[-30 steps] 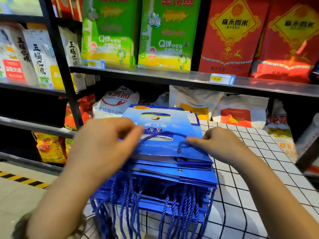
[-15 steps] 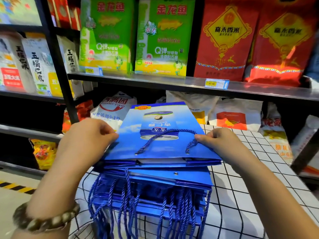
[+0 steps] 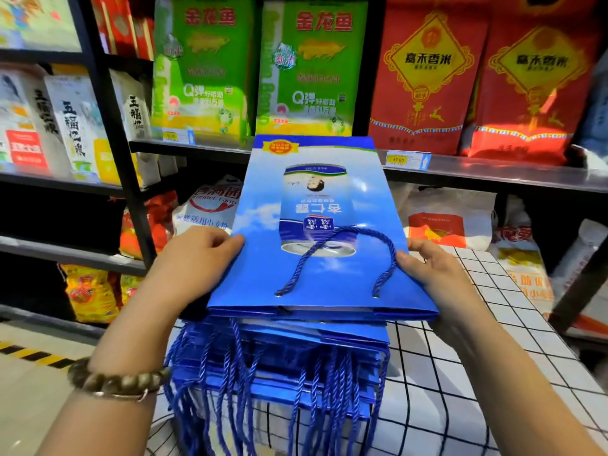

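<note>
1. While both hands hold it by its long sides, the bag lies flat and folded above the left part of the tabletop. Its long axis runs straight away from the person.
2. Its mouth end faces the person and its bottom end points at the shelf, tipped slightly upward. The print reads upside down from here.
3. The left hand grasps the left side, fingers curled over the rim. The right hand pinches the right side, thumb on top.
4. The bag is glossy blue paper, rectangular, with sharp creases. A twisted blue cord handle loops across its upper face from two punched holes.
5. Just below sits a stack of matching bags. Whether the held bag touches it cannot be told.
6. The stack's cords hang in a fringe over the tabletop's near edge.
7. The tabletop is white with a black grid.
8. A beaded bracelet circles the left wrist.
9. Green packs and red packs stand upright on the shelf.
</note>
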{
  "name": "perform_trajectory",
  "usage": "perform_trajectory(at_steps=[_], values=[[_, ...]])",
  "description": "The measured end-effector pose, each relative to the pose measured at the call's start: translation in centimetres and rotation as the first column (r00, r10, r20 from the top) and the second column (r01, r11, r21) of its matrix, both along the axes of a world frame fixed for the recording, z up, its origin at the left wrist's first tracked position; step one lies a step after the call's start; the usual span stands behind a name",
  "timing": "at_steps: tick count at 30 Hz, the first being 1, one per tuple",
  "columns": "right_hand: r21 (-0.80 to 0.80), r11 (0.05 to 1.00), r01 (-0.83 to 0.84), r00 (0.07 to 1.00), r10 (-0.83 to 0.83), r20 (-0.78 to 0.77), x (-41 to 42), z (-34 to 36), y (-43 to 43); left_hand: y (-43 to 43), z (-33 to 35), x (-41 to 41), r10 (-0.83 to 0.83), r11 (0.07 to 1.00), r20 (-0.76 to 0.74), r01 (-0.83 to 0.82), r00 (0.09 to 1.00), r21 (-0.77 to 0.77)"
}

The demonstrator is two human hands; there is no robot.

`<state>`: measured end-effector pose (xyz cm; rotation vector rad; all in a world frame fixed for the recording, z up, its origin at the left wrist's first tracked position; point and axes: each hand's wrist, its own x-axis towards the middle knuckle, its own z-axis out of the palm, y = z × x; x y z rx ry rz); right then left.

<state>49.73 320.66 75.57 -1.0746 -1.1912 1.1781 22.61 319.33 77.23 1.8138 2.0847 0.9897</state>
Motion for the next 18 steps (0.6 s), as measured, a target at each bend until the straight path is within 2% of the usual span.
perform_trajectory(at_steps=[1,4,9,11,14,16,18], values=[[0.005,1.0,-0.005,1.0,0.005,0.003,0.0,0.0,0.0,0.0,0.3,0.3,-0.01,0.999,0.024,0.009,1.0,0.045],[0.023,1.0,0.019,0.996,-0.021,0.086,1.2,0.6,0.3,-0.2,1.1,1.5,0.001,0.998,-0.081,0.005,0.997,0.07],[0.086,0.99,0.115,0.933,-0.138,0.334,7.4,2.2,-0.7,-0.8,2.2,7.3,-0.087,0.996,-0.261,0.081,0.961,-0.035],[0.112,0.974,0.198,0.848,-0.228,0.478,10.8,2.4,-1.4,-1.0,2.2,10.7,-0.142,0.99,-0.316,0.131,0.938,-0.055],[0.16,0.933,0.324,0.672,-0.345,0.655,15.5,2.2,-2.3,-0.9,1.7,15.5,-0.237,0.97,-0.445,0.232,0.863,-0.066],[0.148,0.913,0.38,0.575,-0.359,0.735,17.7,1.6,-2.8,-0.7,0.9,18.4,-0.302,0.952,-0.535,0.283,0.789,-0.12],[0.124,0.902,0.413,0.529,-0.349,0.773,19.2,0.0,-2.9,-0.5,-0.1,20.7,-0.357,0.934,-0.599,0.291,0.717,-0.208]])
